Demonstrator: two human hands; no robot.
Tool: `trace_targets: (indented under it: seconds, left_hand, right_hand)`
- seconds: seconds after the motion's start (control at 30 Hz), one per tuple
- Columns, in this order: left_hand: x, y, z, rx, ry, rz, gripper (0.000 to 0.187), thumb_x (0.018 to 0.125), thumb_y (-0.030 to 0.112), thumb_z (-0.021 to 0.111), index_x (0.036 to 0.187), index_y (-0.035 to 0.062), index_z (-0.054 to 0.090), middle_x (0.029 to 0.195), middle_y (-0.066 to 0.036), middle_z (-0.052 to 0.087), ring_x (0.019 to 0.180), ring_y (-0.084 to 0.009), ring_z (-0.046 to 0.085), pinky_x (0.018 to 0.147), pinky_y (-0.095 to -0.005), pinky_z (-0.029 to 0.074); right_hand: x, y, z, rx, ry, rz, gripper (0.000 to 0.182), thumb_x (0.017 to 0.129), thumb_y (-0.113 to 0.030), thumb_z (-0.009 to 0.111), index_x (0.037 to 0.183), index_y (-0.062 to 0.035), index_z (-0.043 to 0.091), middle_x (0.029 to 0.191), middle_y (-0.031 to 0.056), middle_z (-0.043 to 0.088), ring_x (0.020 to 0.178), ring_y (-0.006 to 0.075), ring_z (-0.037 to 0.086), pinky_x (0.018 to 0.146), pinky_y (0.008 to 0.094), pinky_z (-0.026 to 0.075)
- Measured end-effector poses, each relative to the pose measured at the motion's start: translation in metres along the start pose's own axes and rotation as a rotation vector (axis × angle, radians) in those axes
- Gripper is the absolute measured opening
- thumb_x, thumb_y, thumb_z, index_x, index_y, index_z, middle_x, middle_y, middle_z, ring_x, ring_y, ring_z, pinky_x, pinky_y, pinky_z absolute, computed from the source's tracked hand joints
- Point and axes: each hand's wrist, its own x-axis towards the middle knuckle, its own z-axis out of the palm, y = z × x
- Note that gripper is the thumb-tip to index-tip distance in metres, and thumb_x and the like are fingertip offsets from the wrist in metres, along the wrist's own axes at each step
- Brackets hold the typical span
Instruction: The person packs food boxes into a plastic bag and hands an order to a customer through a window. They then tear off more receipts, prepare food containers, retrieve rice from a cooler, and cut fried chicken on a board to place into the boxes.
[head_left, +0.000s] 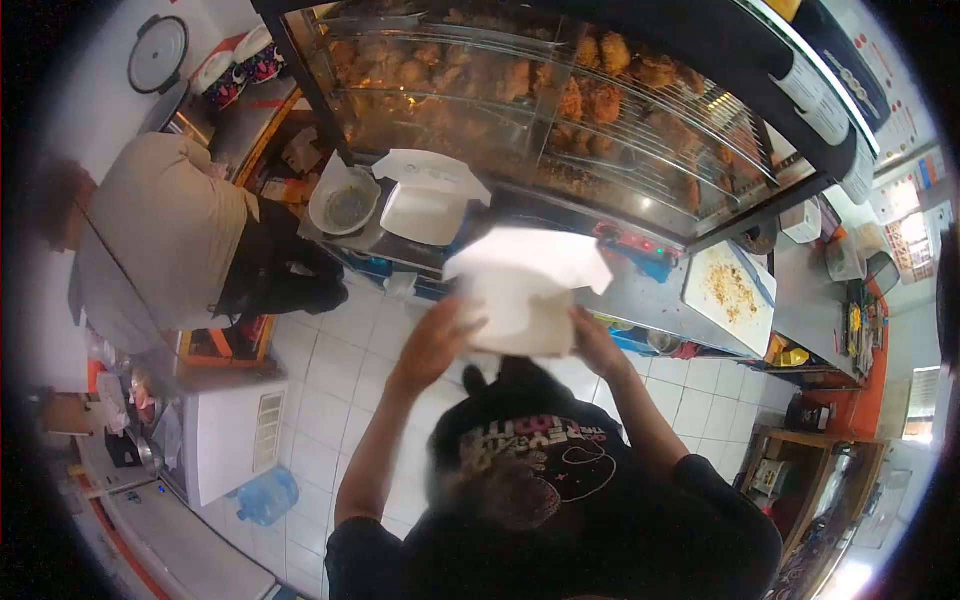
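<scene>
An open white takeaway box [520,310] is held between my two hands in front of my chest, its lid raised toward the counter. My left hand [440,342] grips the box's left side, fingers against the wall. On the right side, my right hand [594,345] holds the box edge, with its fingertips partly hidden. The inside of the box looks bare, with shadows across it. Behind it on the counter stands a second open white box [425,213], beside a white bowl [344,200] with something dark green inside.
A glass display case [640,215] full of browned food stands over the counter. To the right lies a white cutting board [730,298] with crumbs and a knife. A person [175,230] in a light top stands at left. A blue water jug [268,496] rests on the tiled floor.
</scene>
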Motion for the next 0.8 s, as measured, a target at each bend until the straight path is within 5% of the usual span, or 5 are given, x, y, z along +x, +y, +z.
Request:
trace_targets:
  seconds: [0.17, 0.4, 0.57, 0.67, 0.8]
  left_hand:
    - [0.038, -0.057, 0.025, 0.051, 0.036, -0.232, 0.033, 0.081, -0.003, 0.06, 0.112, 0.0053, 0.067, 0.141, -0.017, 0.043, 0.132, -0.0366, 0.042, 0.109, -0.0463, 0.036]
    - [0.05, -0.141, 0.101, 0.325, -0.048, -0.265, 0.031, 0.083, 0.0, 0.06, 0.114, 0.0015, 0.064, 0.145, -0.016, 0.039, 0.134, -0.0405, 0.037, 0.111, -0.0499, 0.032]
    - [0.052, -0.146, 0.105, 0.097, 0.028, -0.344, 0.038, 0.083, 0.0, 0.06, 0.121, 0.0007, 0.059, 0.144, -0.013, 0.041, 0.138, -0.0395, 0.034, 0.113, -0.0492, 0.031]
    - [0.076, -0.117, 0.077, 0.105, -0.181, -0.434, 0.035, 0.084, 0.0, 0.059, 0.118, 0.0009, 0.059, 0.144, -0.015, 0.042, 0.137, -0.0393, 0.034, 0.114, -0.0479, 0.032]
    - [0.061, -0.147, 0.104, 0.235, -0.055, -0.345, 0.037, 0.082, 0.0, 0.06, 0.118, 0.0031, 0.059, 0.145, -0.015, 0.04, 0.138, -0.0396, 0.034, 0.113, -0.048, 0.032]
  right_hand:
    - [0.025, 0.005, -0.035, 0.062, 0.221, -0.086, 0.061, 0.101, -0.04, 0.051, 0.147, -0.0107, 0.025, 0.124, 0.0163, 0.056, 0.1, 0.0265, 0.064, 0.079, 0.0377, 0.055]
    - [0.071, -0.015, -0.025, 0.109, 0.346, -0.057, 0.072, 0.099, -0.04, 0.056, 0.15, -0.0218, 0.008, 0.129, 0.0176, 0.051, 0.098, 0.0257, 0.062, 0.073, 0.0389, 0.055]
    - [0.118, -0.014, -0.025, 0.027, 0.278, -0.055, 0.079, 0.099, -0.042, 0.055, 0.153, -0.0276, -0.001, 0.139, 0.0192, 0.045, 0.099, 0.0243, 0.062, 0.069, 0.0374, 0.058]
    - [0.133, -0.017, -0.019, -0.006, 0.15, -0.097, 0.08, 0.099, -0.042, 0.055, 0.154, -0.0206, 0.002, 0.135, 0.0177, 0.047, 0.099, 0.0247, 0.061, 0.074, 0.0392, 0.057]
    - [0.151, -0.028, -0.015, -0.038, 0.123, -0.035, 0.08, 0.098, -0.044, 0.055, 0.153, -0.0102, 0.008, 0.126, 0.0126, 0.052, 0.094, 0.0216, 0.06, 0.084, 0.038, 0.054]
